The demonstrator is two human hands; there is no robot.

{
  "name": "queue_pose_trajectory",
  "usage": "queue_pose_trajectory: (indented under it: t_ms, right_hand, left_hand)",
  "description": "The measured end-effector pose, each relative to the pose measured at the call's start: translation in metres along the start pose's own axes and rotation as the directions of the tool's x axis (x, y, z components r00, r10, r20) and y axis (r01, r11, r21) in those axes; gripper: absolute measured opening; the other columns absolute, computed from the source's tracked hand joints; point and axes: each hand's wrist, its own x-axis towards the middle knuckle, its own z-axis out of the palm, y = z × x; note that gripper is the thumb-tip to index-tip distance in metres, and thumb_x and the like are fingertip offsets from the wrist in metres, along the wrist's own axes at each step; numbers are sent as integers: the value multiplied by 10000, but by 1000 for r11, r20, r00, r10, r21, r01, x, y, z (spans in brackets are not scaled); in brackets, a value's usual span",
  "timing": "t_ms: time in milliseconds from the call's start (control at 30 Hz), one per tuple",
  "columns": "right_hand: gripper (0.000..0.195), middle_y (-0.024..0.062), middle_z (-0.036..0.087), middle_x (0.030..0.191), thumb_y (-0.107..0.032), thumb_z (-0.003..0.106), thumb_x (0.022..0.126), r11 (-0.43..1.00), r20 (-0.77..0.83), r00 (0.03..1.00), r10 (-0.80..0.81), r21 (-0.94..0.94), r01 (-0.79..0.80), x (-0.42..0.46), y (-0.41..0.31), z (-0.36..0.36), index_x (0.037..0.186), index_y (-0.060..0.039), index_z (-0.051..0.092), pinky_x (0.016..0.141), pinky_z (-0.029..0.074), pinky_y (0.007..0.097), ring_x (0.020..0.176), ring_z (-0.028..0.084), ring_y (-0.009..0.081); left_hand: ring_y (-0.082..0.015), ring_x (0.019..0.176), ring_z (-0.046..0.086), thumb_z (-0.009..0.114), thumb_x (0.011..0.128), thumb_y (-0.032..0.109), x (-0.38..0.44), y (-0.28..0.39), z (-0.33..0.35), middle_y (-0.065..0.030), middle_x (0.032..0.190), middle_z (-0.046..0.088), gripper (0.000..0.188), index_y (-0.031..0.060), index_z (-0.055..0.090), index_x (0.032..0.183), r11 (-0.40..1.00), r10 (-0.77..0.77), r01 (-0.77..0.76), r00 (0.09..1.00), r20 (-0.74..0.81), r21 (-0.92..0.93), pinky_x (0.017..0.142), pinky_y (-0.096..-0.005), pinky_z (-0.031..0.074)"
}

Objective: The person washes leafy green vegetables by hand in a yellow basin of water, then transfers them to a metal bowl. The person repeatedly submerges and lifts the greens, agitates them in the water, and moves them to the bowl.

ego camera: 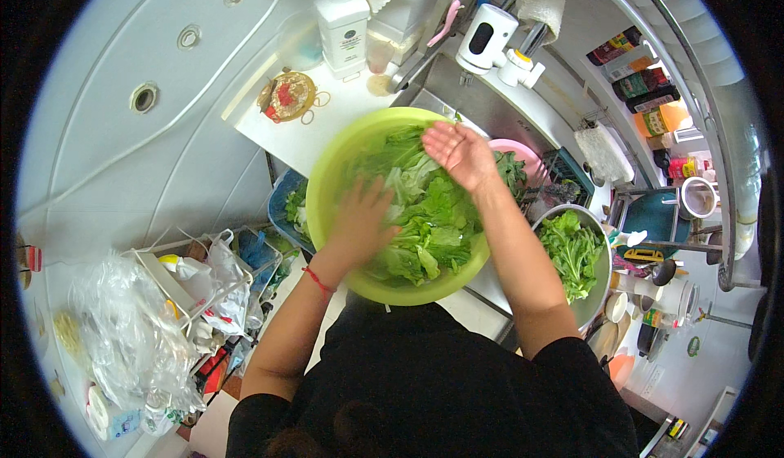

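Note:
A large yellow-green plastic basin (324, 262) holds water and leafy green vegetables (429, 231). Over its left side is my left hand (364, 216), blurred, fingers spread, at or just above the water; whether it touches the leaves I cannot tell. My right hand (458, 154) is at the basin's far right rim, palm turned up and fingers side by side, with nothing in it. A red string bracelet (320, 280) circles my left wrist. To the right, below my right forearm, a metal bowl (603, 292) contains more leafy greens (569, 253).
Behind the basin are a steel sink (490, 105) and a white faucet (490, 38). A white pump bottle (344, 29) stands on the counter (269, 130). A pink basin (520, 148) sits right, a blue basket (285, 188) left. Plastic bags (128, 329) crowd the lower left.

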Motion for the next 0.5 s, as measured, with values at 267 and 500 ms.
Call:
queue_pose_trajectory:
  t_ms: [267,500]
  right_hand:
    - [523,285,507,1321,-323,234,1047,938,2,999,50,343,-47,5,49,-22,1331,79,410,1073,402,501,1244,496,406]
    - [506,260,537,1294,-344,262,1045,992,-18,1000,-3,129,5,2,47,-22,1330,38,435,1055,411,503,1216,520,388]
  left_hand:
    - [-441,1419,194,674,839,389,0,-3,5,-156,1530,297,671,107,445,1403,1000,13,-13,1000,-1,14,1107,-593,254]
    - [-439,1405,229,680,833,388,1,-3,5,-155,1520,314,677,113,443,1405,999,20,-19,1000,-23,27,1115,-561,258]
